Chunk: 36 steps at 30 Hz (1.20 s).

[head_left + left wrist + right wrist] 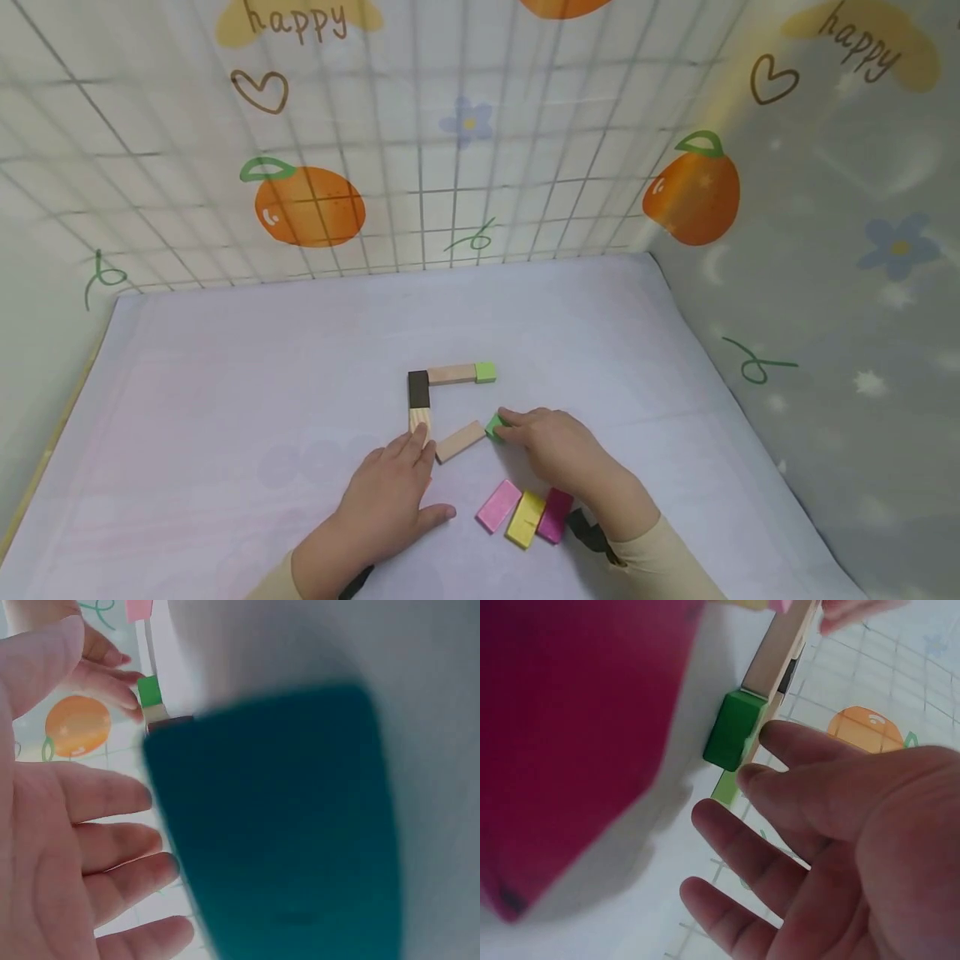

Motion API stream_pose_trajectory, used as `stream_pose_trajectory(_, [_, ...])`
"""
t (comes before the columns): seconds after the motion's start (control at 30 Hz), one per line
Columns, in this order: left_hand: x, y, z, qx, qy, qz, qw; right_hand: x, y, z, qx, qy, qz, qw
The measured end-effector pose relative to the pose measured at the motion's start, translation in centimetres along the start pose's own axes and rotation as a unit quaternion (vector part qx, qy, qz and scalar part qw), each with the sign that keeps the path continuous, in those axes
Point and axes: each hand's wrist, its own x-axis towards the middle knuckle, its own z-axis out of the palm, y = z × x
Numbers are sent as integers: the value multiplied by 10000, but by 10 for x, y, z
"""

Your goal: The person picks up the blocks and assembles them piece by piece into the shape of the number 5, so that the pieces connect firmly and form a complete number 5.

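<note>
With straight fingers my left hand (390, 492) rests over the light wood block (420, 417), below a black block (417, 389); in the left wrist view its fingers are spread. The thumb and a finger of my right hand (558, 446) pinch the green block (496, 427) at its right end, one on each side in the head view. Its other fingers hang free in the right wrist view. Between the two hands a slanted plain wood block (461, 442) meets the green block end to end. From the black block's top, another wood block (452, 374) runs right to a light green block (485, 372).
Nearer me, a pink block (498, 506), a yellow block (525, 518) and a magenta block (555, 515) lie side by side beneath my right forearm. A printed curtain (465, 200) hangs behind the cloth-covered table (247, 358). A blurred teal shape (285, 825) fills much of the left wrist view.
</note>
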Motion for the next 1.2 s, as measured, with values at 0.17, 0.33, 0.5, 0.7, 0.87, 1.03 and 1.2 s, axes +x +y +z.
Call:
stream_pose_trajectory(0.17, [6,-10,-5,-104,301,-121,9994,-1,0,0,45,-8,-7,10000])
stream_pose_trajectory(0.33, [7,-10,-11,-246,215,-263,9991,-2,2,2,83,-31,-24,10000])
stream_pose_trajectory(0.5, [-6,9,-9,-81,147,93,9998,-4,4,0,137,-27,-44,9999])
stream_pose_trajectory(0.7, [-21,41,-1,32,-426,1722,9841,-13,8,-5,47,137,235,9996])
stream_pose_trajectory(0.87, [-18,55,8,60,-994,2098,9727,-27,5,-2,53,246,527,9983])
stream_pose_trajectory(1.03, [-11,58,13,-301,-1226,1809,9754,-41,-3,2,155,234,440,9986])
stream_pose_trajectory(1.2, [-5,63,15,-210,-1167,1802,9765,-47,-8,4,192,357,136,9991])
